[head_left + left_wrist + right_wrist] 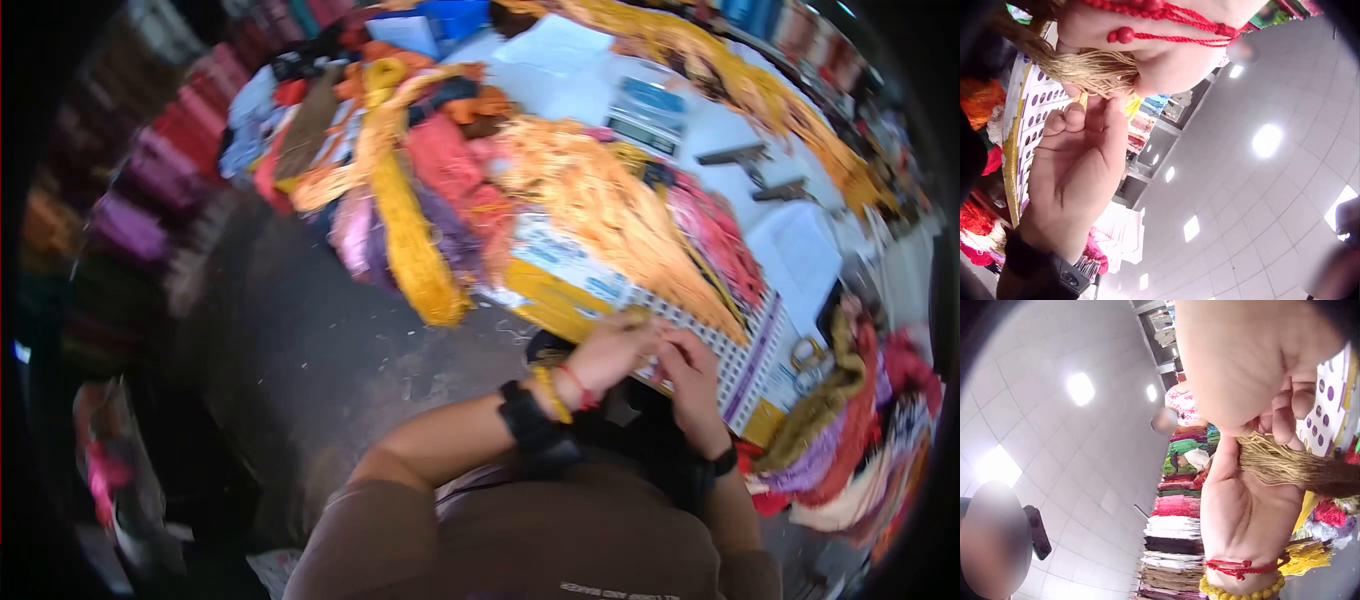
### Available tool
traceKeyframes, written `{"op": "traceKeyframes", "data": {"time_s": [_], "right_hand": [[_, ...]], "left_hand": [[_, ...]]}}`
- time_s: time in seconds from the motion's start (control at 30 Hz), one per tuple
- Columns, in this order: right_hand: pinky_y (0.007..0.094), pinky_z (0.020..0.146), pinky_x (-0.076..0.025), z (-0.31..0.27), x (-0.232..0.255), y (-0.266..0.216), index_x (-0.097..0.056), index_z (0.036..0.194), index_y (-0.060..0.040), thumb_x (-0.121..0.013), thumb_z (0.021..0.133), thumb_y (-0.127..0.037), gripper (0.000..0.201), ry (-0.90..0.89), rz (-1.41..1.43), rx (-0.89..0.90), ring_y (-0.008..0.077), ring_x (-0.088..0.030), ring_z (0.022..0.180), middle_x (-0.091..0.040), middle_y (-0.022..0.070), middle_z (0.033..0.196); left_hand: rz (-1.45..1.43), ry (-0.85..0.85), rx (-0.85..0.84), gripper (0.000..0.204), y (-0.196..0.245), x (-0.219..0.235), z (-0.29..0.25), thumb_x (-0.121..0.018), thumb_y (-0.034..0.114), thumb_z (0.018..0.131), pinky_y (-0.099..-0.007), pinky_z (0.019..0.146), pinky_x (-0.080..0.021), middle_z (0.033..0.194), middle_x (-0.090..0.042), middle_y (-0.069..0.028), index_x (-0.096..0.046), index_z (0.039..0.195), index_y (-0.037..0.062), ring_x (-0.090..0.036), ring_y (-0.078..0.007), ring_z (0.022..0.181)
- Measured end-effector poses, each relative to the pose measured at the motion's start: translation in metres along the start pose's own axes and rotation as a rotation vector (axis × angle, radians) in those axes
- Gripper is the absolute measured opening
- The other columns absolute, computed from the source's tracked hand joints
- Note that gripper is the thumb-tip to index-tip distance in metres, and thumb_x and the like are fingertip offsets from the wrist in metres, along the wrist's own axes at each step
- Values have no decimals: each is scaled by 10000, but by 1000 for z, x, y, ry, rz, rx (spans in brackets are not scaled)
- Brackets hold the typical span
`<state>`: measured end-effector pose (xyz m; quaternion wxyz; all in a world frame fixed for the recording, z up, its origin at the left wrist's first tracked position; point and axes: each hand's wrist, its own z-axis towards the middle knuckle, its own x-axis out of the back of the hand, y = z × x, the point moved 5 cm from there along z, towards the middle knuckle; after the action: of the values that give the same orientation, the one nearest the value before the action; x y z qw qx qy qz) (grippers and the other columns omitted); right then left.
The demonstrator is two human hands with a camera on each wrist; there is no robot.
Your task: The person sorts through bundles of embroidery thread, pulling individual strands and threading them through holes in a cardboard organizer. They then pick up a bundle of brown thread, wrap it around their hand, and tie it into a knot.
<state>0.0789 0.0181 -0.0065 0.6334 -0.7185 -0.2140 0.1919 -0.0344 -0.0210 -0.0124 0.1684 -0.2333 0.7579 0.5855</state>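
A hank of golden-brown thread (1094, 67) runs between the two hands, its strands bunched and slightly loose. My left hand (608, 352), with red string and yellow beads at the wrist, grips the hank; in the right wrist view its thumb and palm lie along the thread (1275, 461). Facing it, my right hand (692, 385) has curled fingers that pinch the strands close to the left fingers, as the left wrist view shows. Both hands are over the near edge of a yellow and white box (562, 300). The dark tail of the hank hangs off beyond the left hand.
Peach thread (600, 190) lies across the box, beside a purple-dotted white panel (740, 365). A yellow hank (415, 240) hangs at the table's edge. Behind are a digital scale (645, 115) and papers (797, 250). Scissors (806, 353) lie near coloured hanks on the right.
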Motion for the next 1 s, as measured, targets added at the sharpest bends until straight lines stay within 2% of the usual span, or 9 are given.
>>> {"op": "traceKeyframes", "data": {"time_s": [0.03, 0.13, 0.17, 0.33, 0.43, 0.63, 0.83, 0.9, 1.0], "right_hand": [[172, 502, -394, -1, -1, -2, -580, 899, -40, -545, 854, -139, 114, -4, 77, -29, 39, -478, 560, -531, -18, 691], [173, 500, -385, -2, -4, -4, -582, 876, -42, -555, 849, -154, 118, -28, 251, -114, 46, -470, 543, -523, -22, 676], [173, 500, -385, -2, -2, -6, -582, 876, -42, -555, 849, -154, 118, 8, 248, -115, 46, -470, 543, -523, -22, 676], [171, 512, -381, -2, -4, -14, -569, 852, -32, -574, 842, -145, 113, -43, 165, -40, 37, -455, 553, -539, -15, 696], [172, 513, -388, -3, -4, -13, -562, 844, -24, -575, 840, -132, 109, -46, 145, -19, 28, -460, 567, -547, -11, 706], [176, 514, -398, -2, -3, -8, -562, 845, -20, -566, 843, -128, 108, -33, 124, 8, 28, -469, 562, -555, -9, 704], [183, 523, -414, -3, -1, -5, -550, 861, -21, -538, 845, -109, 91, -33, 334, -83, 45, -490, 571, -580, 20, 745], [187, 523, -417, -3, -5, -6, -543, 859, -19, -537, 837, -104, 87, -90, 208, -21, 46, -491, 577, -575, 24, 747], [190, 518, -418, -4, -5, -7, -539, 851, -17, -540, 830, -100, 85, -75, 143, -42, 44, -489, 582, -566, 22, 737]], "left_hand": [[7, -11, -33, 244, 3, 1, 1, -454, 158, 901, -224, 678, -470, 887, -607, -80, -567, 1016, -26, -577, -117, 794], [-148, -27, 17, 253, 12, 1, -5, -443, 167, 909, -266, 701, -475, 873, -597, -102, -545, 997, -46, -591, -158, 777], [-166, -14, 23, 256, 15, 0, -6, -445, 168, 908, -269, 708, -473, 875, -595, -99, -541, 1010, -46, -588, -156, 788], [-209, -17, 24, 217, 24, -2, -9, -501, 122, 880, -253, 703, -474, 880, -591, -74, -546, 1020, -39, -579, -135, 790], [-101, -7, -8, 273, 25, -3, -11, -568, 33, 817, -238, 707, -467, 885, -588, -72, -528, 1077, -40, -578, -124, 793], [-52, 12, -28, 295, 20, 3, -9, -561, 16, 810, -231, 693, -463, 855, -589, -71, -511, 1093, -48, -577, -115, 765], [-21, -31, -40, 337, 22, -2, -8, -562, 12, 816, -242, 702, -467, 851, -581, -58, -490, 1140, -39, -571, -121, 757], [50, -9, -63, 343, 22, -3, -8, -563, 5, 814, -242, 703, -467, 852, -580, -53, -487, 1146, -38, -569, -117, 761], [140, 20, -99, 357, 21, -2, -9, -569, -7, 808, -242, 707, -468, 862, -578, -44, -485, 1154, -35, -565, -108, 772]]}}
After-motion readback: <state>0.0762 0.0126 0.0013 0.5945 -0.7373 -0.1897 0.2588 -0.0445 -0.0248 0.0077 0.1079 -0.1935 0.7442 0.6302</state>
